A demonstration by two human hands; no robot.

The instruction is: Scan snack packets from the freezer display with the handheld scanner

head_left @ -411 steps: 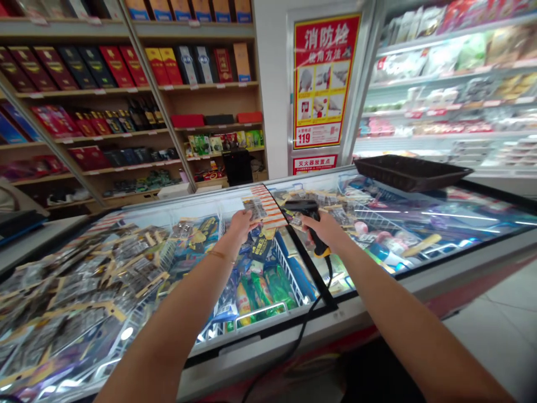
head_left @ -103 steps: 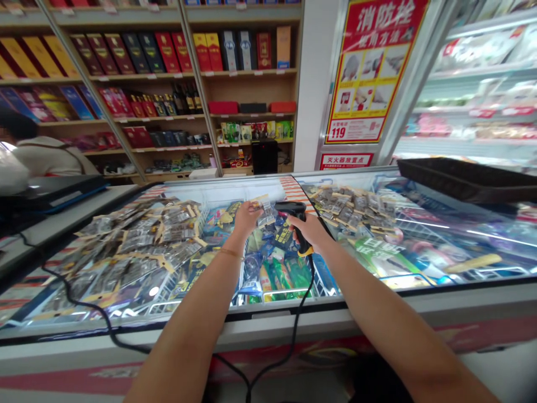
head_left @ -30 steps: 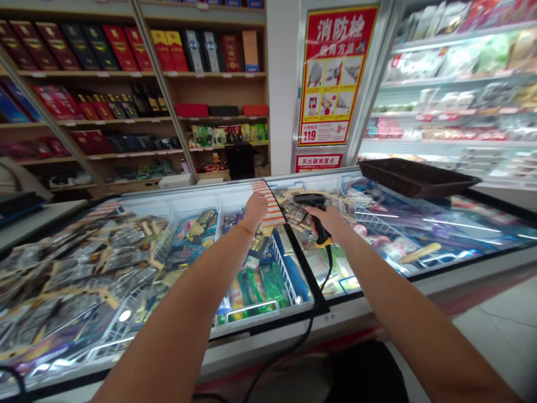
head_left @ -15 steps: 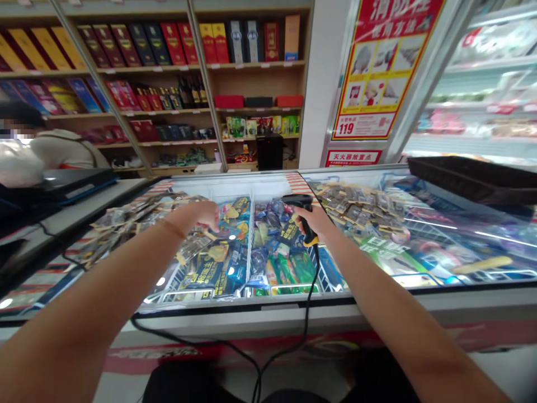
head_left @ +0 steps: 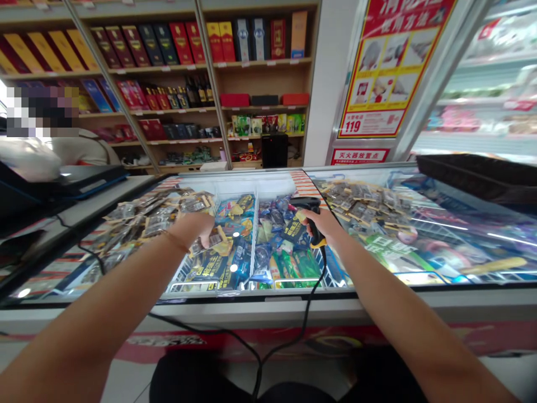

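My right hand is wrapped round the handle of a black and yellow barcode scanner, whose head points left over the chest freezer. A black cable runs down from its handle. My left hand reaches down with bent fingers at a small clear packet with tan edges. The thumb lies across this packet; the other fingers are mostly hidden. Many similar packets are heaped on the left of the freezer. Ice-cream packs in blue wrappers and green wrappers show below, in wire baskets.
A second heap of packets lies to the right, near a dark tray. The scanner's cable hangs over the freezer's front edge. At the left a person is beside a counter. Shelves with boxes stand behind.
My left hand has moved lower and nearer onto the packet. My right hand keeps hold of the scanner. The whole view has shifted slightly, so most things appear farther right.
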